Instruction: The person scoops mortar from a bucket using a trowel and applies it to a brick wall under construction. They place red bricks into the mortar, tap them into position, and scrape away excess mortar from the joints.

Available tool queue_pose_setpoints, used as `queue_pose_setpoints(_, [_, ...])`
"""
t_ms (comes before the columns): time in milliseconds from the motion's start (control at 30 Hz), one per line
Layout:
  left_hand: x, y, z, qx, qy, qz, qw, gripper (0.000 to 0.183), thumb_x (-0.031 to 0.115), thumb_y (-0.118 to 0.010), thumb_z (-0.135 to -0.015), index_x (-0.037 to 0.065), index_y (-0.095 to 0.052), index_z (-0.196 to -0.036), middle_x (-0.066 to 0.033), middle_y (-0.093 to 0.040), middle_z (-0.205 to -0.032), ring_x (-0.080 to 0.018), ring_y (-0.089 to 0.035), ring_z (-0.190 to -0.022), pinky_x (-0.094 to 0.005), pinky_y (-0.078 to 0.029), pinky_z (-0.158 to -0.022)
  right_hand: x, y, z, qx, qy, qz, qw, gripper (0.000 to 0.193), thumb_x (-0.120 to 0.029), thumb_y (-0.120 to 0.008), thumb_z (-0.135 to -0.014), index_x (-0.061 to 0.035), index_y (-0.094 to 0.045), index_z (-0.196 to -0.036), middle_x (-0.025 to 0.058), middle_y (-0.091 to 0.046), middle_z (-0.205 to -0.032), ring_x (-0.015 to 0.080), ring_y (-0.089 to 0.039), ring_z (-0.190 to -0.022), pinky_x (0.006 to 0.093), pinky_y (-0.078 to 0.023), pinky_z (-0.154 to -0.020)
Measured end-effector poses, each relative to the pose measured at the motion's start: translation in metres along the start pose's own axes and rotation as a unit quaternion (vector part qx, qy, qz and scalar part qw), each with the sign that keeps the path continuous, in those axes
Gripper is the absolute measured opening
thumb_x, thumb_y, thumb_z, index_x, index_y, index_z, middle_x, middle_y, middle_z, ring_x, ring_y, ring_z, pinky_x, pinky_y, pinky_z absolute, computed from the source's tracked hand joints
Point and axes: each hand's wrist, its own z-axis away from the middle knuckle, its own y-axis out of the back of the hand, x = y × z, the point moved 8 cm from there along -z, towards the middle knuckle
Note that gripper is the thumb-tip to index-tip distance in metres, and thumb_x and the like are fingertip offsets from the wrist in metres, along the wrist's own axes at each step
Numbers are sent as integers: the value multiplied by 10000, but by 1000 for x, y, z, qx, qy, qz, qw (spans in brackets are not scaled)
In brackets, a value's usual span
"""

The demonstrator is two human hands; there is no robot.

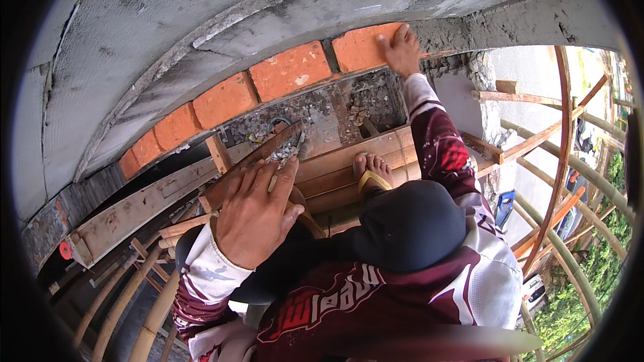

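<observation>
A curved row of orange bricks point(290, 70) lies along the edge of the grey wall, with a gap between the last brick and its neighbour. At the row's right end my right hand point(404, 53) grips that last orange brick point(361, 47), thumb on its face and fingers toward its far edge. Rough grey mortar point(439, 35) starts just beyond my fingers. My left hand point(258, 211) holds nothing; its fingers are stretched out and slightly apart, above my left leg and nearest to the wooden planks.
My sandalled foot point(373, 169) rests on wooden planks point(329, 167). A timber beam point(147, 201) runs below the bricks at left. Rubble point(282, 144) lies between wall and planks. Bamboo poles point(570, 154) cross at right, with greenery and a parked vehicle far below.
</observation>
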Motion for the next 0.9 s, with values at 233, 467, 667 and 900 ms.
queue_pose_setpoints(233, [-2, -10, -16, -24, -9, 16, 1000, 710, 195, -786, -840, 8, -481, -1453, -225, -574, -1308, -406, -567, -1211, -492, -450, -1051, -5, -31, -7, -90, -19, 26, 995, 1053, -686, -527, -906, 27, -188, -1602, 245, -285, -1605, 452, -366, -1400, 572, -282, -1123])
queue_pose_setpoints(467, [26, -14, -19, -25, -50, 5, 998, 685, 248, -752, -881, 31, -473, -1468, -241, -564, -1343, -424, -556, -1238, -511, -434, -1067, 2, -35, -5, -105, -75, 24, 991, 1069, -677, -565, -893, -13, -147, -1619, 237, -278, -1613, 455, -334, -1428, 605, -260, -1135])
queue_pose_setpoints(667, [9, 13, 31, 77, 2, 50, 996, 679, 252, -770, -866, 23, -505, -1448, -222, -605, -1301, -421, -572, -1249, -504, -442, -1076, 3, -40, -14, -101, -64, 42, 992, 1087, -729, -549, -883, -24, -168, -1617, 223, -256, -1634, 448, -308, -1457, 594, -246, -1166])
queue_pose_setpoints(900, [-60, 22, 203, 445, 296, 141, 833, 620, 241, -831, -847, -61, -595, -1334, -237, -639, -1306, -400, -591, -1270, -458, -430, -1106, -10, -35, 17, 27, 59, 106, 992, 1032, -815, -399, -910, -97, -219, -1630, 225, -172, -1680, 484, -181, -1519, 692, -167, -1158])
